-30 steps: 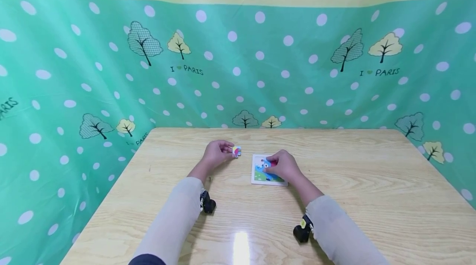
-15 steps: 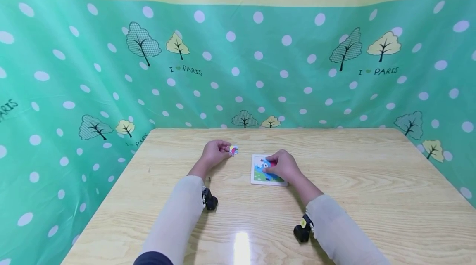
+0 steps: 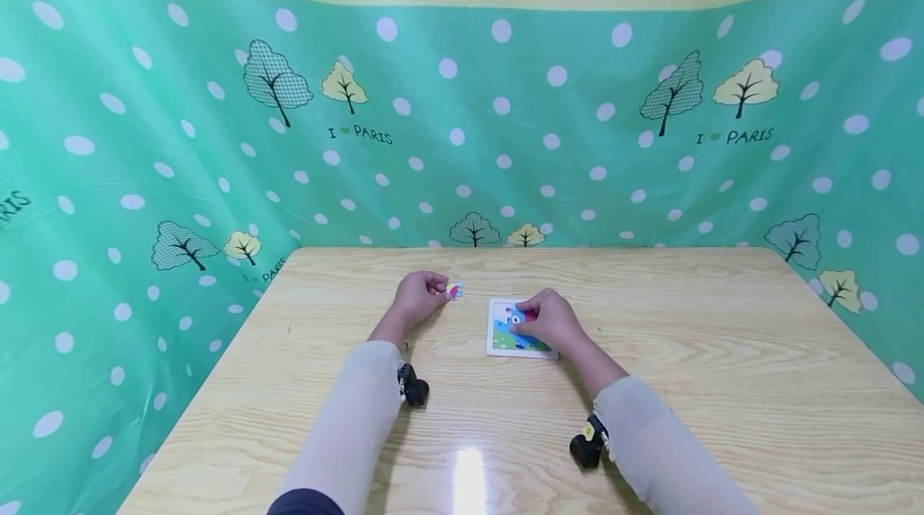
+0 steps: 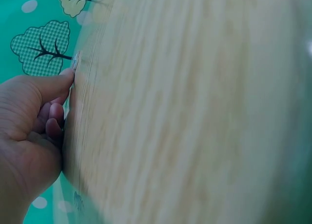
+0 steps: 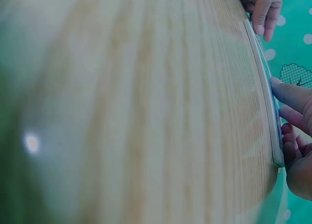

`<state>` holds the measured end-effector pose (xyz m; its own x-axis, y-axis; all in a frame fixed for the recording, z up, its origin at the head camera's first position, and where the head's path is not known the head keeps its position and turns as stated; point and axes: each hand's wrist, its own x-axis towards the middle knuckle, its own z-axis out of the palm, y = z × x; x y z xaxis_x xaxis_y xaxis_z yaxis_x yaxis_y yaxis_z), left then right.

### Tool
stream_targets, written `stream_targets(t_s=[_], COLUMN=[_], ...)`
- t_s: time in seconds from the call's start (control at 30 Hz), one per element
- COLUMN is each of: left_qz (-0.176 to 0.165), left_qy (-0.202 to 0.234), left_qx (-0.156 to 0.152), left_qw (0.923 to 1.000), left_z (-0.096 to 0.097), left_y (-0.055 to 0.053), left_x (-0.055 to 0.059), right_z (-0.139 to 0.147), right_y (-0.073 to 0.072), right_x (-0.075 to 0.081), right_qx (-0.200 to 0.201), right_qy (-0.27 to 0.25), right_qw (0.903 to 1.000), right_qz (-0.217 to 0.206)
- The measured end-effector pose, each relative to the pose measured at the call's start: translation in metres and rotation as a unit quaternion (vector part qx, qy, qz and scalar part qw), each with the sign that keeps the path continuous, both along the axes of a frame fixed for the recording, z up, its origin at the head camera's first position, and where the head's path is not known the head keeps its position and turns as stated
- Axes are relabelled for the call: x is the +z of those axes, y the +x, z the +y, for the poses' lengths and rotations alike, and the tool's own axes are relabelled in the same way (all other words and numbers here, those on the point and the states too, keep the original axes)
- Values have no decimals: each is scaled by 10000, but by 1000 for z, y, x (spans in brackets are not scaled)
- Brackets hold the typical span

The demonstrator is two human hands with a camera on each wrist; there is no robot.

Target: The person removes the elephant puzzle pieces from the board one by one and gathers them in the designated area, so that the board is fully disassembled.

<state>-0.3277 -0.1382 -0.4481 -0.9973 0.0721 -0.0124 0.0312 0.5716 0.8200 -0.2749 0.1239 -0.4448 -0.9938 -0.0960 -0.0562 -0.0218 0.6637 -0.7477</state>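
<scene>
My left hand (image 3: 417,297) pinches a small jigsaw piece (image 3: 455,290), pink, yellow and blue on white, between thumb and fingertips. The piece is held close over the table, left of a white-framed jigsaw puzzle (image 3: 505,342). Only its thin edge shows in the left wrist view, at the fingertips of the left hand (image 4: 31,116). My right hand (image 3: 552,322) holds the puzzle, with thumb and index fingertip spread on the blue animal picture and covering its upper right part. In the right wrist view the puzzle (image 5: 263,92) lies flat under the right hand's (image 5: 300,121) bent fingers.
The pale wooden table (image 3: 686,338) extends around both hands. Behind it and along its sides hangs a green dotted curtain (image 3: 505,130) with tree prints. Black wrist cameras (image 3: 586,451) sit on both forearms.
The left hand has drawn the jigsaw piece slightly left, away from the puzzle, and turned it in its fingers. The right hand and the puzzle have stayed in place.
</scene>
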Motion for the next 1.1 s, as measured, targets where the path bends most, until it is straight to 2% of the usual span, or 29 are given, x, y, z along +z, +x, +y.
stream_targets(t_s=[0.2,0.47,0.83,1.1], left_qz=[74,117,251,221], left_qy=[-30,110,576,978], left_qx=[33,22,55,76], left_qw=[10000,9999,9980,9949], left_z=[0,-4,-5,-4], left_y=[0,0,8,17], left_x=[0,-7,-11,-14], right_z=[0,0,1,1], right_y=[-1,0,2,3], right_x=[0,-1,-3,-3], right_qx=[31,11,27,53], right_qy=[16,-56,-34,5], right_qw=[10000,10000,10000,9999], right_qz=[43,-15,57,117])
